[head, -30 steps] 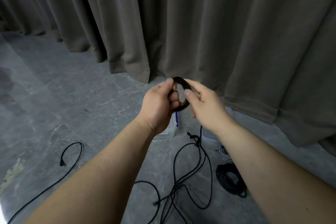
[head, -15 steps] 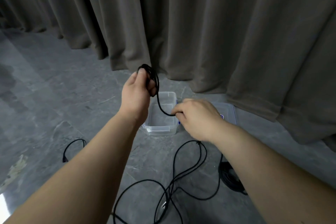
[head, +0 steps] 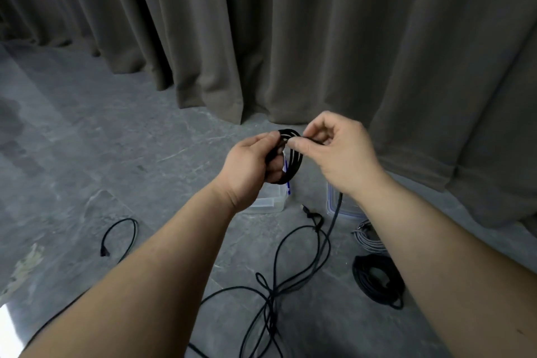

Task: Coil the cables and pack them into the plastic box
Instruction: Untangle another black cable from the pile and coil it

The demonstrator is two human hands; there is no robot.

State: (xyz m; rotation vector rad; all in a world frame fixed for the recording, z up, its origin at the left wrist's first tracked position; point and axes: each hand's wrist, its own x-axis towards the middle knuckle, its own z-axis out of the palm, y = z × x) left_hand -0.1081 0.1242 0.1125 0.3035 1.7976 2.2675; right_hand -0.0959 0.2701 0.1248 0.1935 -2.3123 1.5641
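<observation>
Black cable coil [head: 286, 154] gripped in left hand [head: 250, 166], held above plastic box [head: 268, 200] on the floor
Right hand [head: 338, 154] pinches the cable's next turn at the coil's top; judged light, limp, springy, so clamp all loops together or they may unwind

Pretty dim, flat indoor light with no hard shadows anywhere. One blown-out glare patch sits on the floor [head: 72, 131] at the bottom-left corner. Wide-angle lens bends the curtain [head: 319, 38] folds toward the edges. Slightly soft overall, with the forearms up close looking smeary.
</observation>
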